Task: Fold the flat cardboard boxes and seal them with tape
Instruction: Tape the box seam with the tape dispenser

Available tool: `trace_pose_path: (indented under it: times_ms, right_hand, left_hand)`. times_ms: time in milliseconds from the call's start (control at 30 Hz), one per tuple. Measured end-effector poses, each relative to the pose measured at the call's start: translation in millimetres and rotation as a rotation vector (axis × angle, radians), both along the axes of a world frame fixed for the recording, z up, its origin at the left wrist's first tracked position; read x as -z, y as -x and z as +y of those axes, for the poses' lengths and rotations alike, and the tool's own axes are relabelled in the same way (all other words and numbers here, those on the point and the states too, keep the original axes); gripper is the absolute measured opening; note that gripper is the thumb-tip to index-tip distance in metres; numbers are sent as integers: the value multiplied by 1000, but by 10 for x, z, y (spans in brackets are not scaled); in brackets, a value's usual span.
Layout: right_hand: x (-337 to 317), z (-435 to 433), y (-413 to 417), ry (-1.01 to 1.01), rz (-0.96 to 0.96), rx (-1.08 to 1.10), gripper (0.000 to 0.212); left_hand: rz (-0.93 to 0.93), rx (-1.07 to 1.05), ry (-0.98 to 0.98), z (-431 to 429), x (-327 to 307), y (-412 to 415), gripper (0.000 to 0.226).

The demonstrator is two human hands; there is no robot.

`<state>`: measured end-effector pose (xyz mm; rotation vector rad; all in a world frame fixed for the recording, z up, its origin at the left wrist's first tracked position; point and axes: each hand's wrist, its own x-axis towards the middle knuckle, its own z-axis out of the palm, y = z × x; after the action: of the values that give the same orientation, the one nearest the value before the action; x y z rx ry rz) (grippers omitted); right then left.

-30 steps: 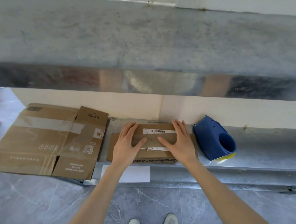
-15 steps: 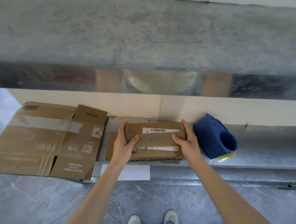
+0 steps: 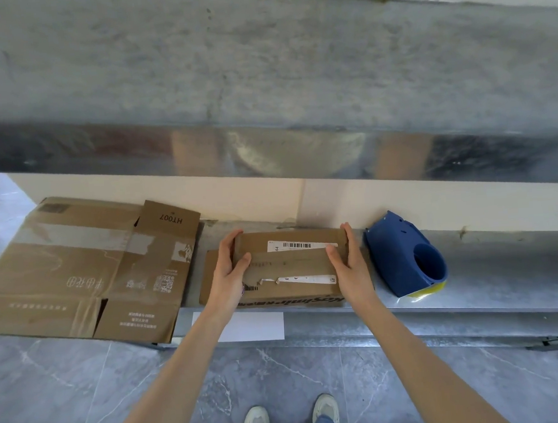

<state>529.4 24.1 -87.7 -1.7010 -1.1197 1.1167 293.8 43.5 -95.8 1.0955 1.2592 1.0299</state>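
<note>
A small flat cardboard box [image 3: 291,260] with a barcode label lies on top of another flattened box [image 3: 276,292] on the metal ledge [image 3: 490,279]. My left hand [image 3: 231,274] grips its left end, thumb on top. My right hand [image 3: 349,266] grips its right end the same way. A blue tape dispenser [image 3: 403,255] with yellow tape lies just right of my right hand. A large flattened cardboard box [image 3: 87,271] lies to the left, overhanging the ledge.
A wide metal duct [image 3: 262,80] runs overhead behind the ledge, with a pale wall [image 3: 436,207] below it. A white sheet [image 3: 246,326] hangs at the ledge front. Grey tiled floor [image 3: 85,390] and my shoes [image 3: 292,415] are below.
My hands moved from lying flat on top of the small box to its two ends, where they now grip it. The view shifted slightly.
</note>
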Motion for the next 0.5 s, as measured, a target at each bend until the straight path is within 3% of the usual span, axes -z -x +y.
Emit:
trace_pose_path:
  times_ms: [133,333,500]
  right_hand:
    - [-15,0,19,-30,-184,-60,78]
    - [-18,5,35,-218,-659,-277,69]
    - [26,88,-11,-111,-880,-416,76]
  left_hand:
    - [75,-14,-45,0,-9,-16,41]
    - [769,135,-344,12,8,-51,75]
    - [1074,305,-328,91,-21,-19,95]
